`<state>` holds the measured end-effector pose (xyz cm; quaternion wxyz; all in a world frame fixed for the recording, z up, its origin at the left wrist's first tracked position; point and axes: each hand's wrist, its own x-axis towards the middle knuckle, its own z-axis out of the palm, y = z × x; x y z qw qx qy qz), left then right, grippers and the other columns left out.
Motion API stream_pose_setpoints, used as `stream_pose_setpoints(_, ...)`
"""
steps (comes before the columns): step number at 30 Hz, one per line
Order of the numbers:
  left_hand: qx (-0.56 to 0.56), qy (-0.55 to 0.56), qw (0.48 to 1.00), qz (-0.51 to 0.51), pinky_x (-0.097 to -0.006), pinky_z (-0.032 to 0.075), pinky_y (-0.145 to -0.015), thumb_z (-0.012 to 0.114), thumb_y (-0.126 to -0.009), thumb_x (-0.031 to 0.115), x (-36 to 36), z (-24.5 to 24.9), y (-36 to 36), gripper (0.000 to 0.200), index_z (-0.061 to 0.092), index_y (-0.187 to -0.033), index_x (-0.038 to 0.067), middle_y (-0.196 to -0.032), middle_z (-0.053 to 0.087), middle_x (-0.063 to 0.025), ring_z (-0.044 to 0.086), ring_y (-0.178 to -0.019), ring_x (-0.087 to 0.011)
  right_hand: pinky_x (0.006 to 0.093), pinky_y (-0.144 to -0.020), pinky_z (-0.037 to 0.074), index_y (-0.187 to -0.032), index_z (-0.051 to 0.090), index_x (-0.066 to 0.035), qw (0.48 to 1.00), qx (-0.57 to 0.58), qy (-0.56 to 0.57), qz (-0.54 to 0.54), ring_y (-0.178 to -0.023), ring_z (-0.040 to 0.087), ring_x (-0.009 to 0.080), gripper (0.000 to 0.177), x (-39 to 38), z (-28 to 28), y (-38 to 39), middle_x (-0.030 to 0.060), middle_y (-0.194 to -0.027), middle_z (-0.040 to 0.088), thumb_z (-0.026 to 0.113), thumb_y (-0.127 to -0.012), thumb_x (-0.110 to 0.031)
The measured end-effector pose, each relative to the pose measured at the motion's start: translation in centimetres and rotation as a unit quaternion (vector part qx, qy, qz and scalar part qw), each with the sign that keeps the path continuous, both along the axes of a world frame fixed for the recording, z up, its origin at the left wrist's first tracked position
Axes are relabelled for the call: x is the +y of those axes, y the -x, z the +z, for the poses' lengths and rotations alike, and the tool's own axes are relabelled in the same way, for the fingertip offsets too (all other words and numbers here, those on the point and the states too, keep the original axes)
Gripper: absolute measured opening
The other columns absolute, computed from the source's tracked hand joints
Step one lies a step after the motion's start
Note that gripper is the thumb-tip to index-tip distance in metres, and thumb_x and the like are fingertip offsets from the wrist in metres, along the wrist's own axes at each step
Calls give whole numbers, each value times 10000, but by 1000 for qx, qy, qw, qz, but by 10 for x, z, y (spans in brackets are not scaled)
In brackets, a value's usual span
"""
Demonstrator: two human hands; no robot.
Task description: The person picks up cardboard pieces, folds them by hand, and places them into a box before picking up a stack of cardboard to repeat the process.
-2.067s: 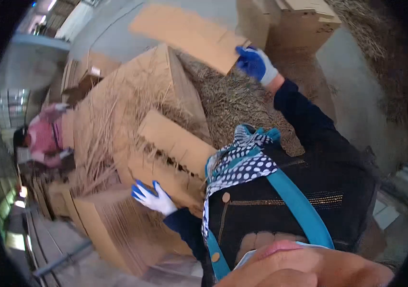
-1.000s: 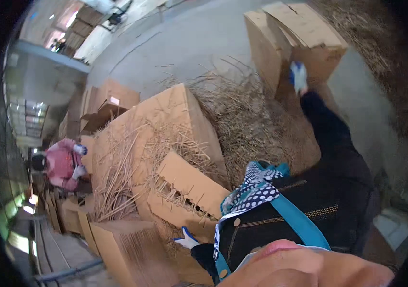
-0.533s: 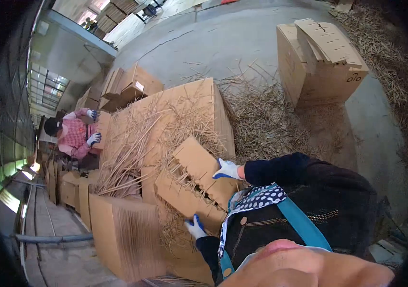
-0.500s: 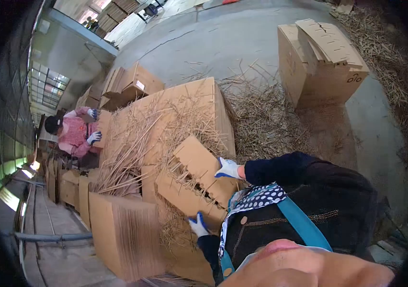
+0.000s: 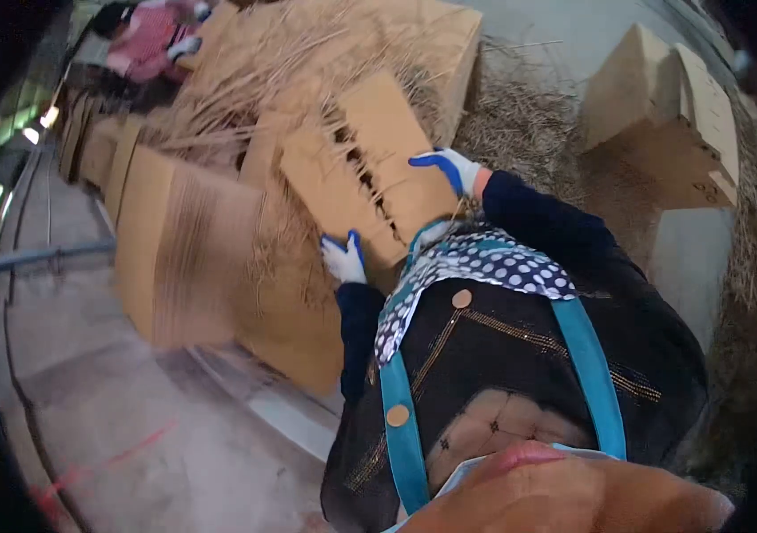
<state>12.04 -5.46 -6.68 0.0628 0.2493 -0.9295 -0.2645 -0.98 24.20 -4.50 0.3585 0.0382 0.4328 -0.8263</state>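
I am bracing the tilted straw-filled carton (image 5: 343,191) from two sides so it is not tipping: right hand (image 5: 450,169) fingers (image 5: 427,161) are curling over its flap (image 5: 385,124), and left hand (image 5: 344,258) fingers are lying against its lower edge, grip unclear.

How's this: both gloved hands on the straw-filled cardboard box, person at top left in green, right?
No: the head view shows that person in pink, not green. The left hand and right hand are on the cardboard box.
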Motion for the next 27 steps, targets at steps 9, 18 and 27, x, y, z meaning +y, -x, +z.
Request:
stream_pose_setpoints(9,94,-191,977,-12,-388,373,-975,686,-776,422,-39,-29,4,775,367,-1327,-19,-1298,448,-222,464,-1160,-329,295,-765,520,-1064,638,-10,973,193,-122,31,-854,641,132,267,-8,16,-7,78,-978,676,627,-841,-157)
stream_pose_setpoints(18,-14,-556,831,27,-312,452,-858,526,-899,457,-60,12,-14,618,452,-1284,-22,-1195,552,-102,559,-1025,-194,346,-801,536,-1130,589,20,998,1,29,49,-896,650,237,353,-13,30,-8,143,-1042,645,628,-819,-141)
stream_pose_setpoints(27,32,-658,752,18,-310,471,-872,460,-932,447,-35,73,-29,555,477,-1266,5,-1190,572,-91,586,-1013,-180,416,-844,517,-1226,516,-10,982,-106,152,39,-951,633,287,456,-28,22,-33,168,-1116,614,643,-811,-151)
